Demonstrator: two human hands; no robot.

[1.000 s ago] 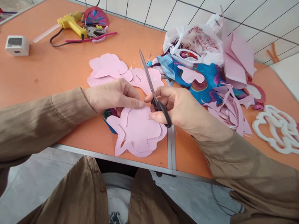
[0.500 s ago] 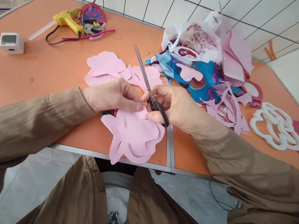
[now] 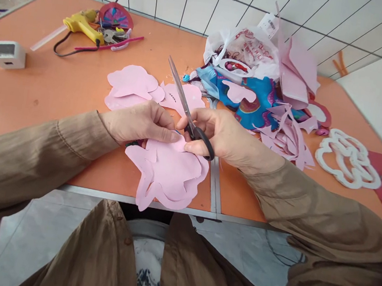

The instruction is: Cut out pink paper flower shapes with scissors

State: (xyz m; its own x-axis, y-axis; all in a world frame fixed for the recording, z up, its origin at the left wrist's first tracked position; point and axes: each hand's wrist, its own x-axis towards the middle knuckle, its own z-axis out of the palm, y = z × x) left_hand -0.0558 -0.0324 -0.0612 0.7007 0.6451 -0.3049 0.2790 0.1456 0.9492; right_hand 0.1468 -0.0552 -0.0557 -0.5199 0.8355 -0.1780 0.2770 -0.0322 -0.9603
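Note:
Layered pink sheets (image 3: pixel 172 171), cut to a wavy outline, hang over the near part of the orange table. My left hand (image 3: pixel 141 122) pinches their top edge between thumb and fingers. Scissors (image 3: pixel 182 96) with black handles rest in my right hand (image 3: pixel 218 134), blades pointing up and away. That hand's thumb and fingertips also press the upper right edge of the sheets. A dark patterned bit shows under my left fingers; what it is I cannot make out. Just beyond my hands lie pink cloud-shaped cutouts (image 3: pixel 132 82), one with small dark marks.
Pink scraps (image 3: pixel 287 136), blue patterned cloth (image 3: pixel 260 103) and a white plastic bag (image 3: pixel 244 50) pile up at the back right. White cloud outlines (image 3: pixel 349 158) lie further right. A yellow glue gun (image 3: pixel 83 27) and a white cube (image 3: pixel 9 55) are at left.
The view has shifted slightly, so everything sits a little further left. The lower part of the pink sheets has moved slightly; both hands keep their hold.

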